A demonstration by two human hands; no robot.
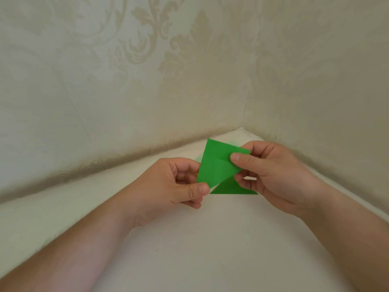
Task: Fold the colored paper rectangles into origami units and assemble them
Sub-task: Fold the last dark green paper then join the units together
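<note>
1. One green paper (216, 167) is the whole show right now, held up off the white tabletop (189, 239) between both hands, in front of the corner where the patterned walls (126, 70) meet.
2. It is already partly folded: a slanted flap lies across its upper part, and a second layer juts out below it as a darker green triangle.
3. Left of the paper, the left hand (179, 182) pinches the lower left corner, thumb on top, fingers curled behind.
4. Right of the paper, the right hand (267, 173) pinches the upper right part, thumb pressed on the flap near a crease line, fingers tucked underneath.
5. Behind the paper there is a faint green tint on the tabletop and a speck of orange at its left edge; I cannot tell what either is.
6. My read: we are mid-fold on a single unit, with assembly not yet begun and no finished units in view.
7. The next move likely calls for lining the flap's edge up with the layer beneath, then pressing the crease flat.
8. Thin paper slips easily, so both pinches need to hold firm while the edges are matched.
</note>
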